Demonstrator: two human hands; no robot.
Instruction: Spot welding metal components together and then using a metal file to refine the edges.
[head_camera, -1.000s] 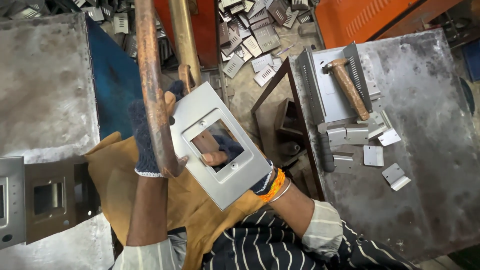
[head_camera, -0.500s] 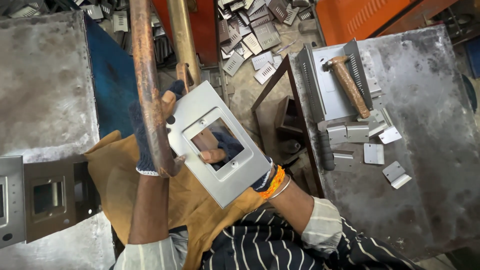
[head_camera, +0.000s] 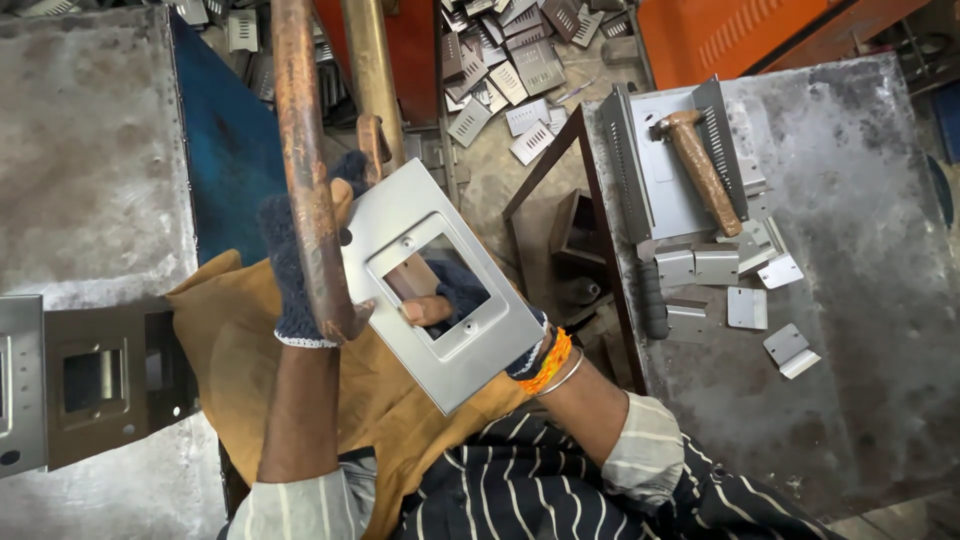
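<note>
We look down on two scuffed steel tables (head_camera: 880, 300) flanking our lap. Between them we hold a grey metal plate (head_camera: 440, 290) with a rectangular window, tilted above an ochre cloth (head_camera: 230, 360). Our left hand (head_camera: 300, 260), in a dark knit glove, grips its left edge behind a rusty bar (head_camera: 305, 170). Our right hand (head_camera: 455, 305) is closed on it from beneath, fingers showing through the window. A hammer (head_camera: 700, 165) lies on the right table.
</note>
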